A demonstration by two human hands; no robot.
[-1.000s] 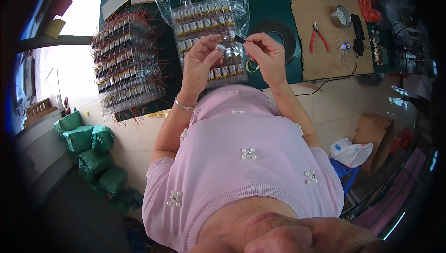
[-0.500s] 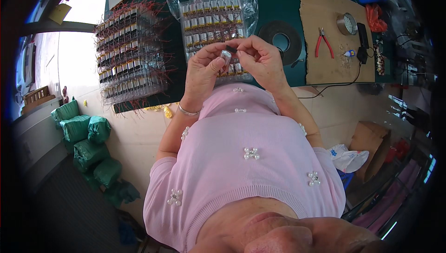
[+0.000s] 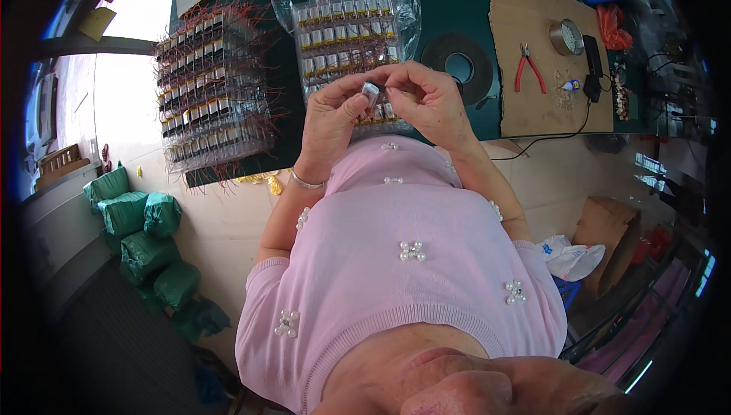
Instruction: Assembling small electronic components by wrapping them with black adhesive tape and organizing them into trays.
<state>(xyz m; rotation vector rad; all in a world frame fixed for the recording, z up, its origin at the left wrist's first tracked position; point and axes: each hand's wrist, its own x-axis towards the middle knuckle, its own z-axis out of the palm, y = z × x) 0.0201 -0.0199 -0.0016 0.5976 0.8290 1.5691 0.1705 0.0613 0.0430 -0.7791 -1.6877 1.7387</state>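
Observation:
My left hand [image 3: 333, 114] is closed, pinching a small silver pouch battery [image 3: 370, 92] between thumb and fingers. Close against the battery's far end is my right hand [image 3: 430, 103], its thumb and forefinger pressed together; whatever lies between those fingertips is too small to make out. Just beyond both hands lies a clear plastic tray [image 3: 350, 51] with rows of similar batteries, silver with yellow ends and thin red wires. My hands hide its near part.
Left stands a stack of trays [image 3: 213, 91] full of wired batteries, dark strips on them. A big black tape roll [image 3: 480, 72] lies right of the tray. Farther right, cardboard [image 3: 525, 15] carries red-handled pliers [image 3: 529, 68], a round tin [image 3: 562, 38] and a small glue bottle [image 3: 571, 86].
A short dark strip that showed between my fingertips above the battery is no longer visible. My right fingers have shifted slightly down by the battery's end; my left hand keeps its hold.

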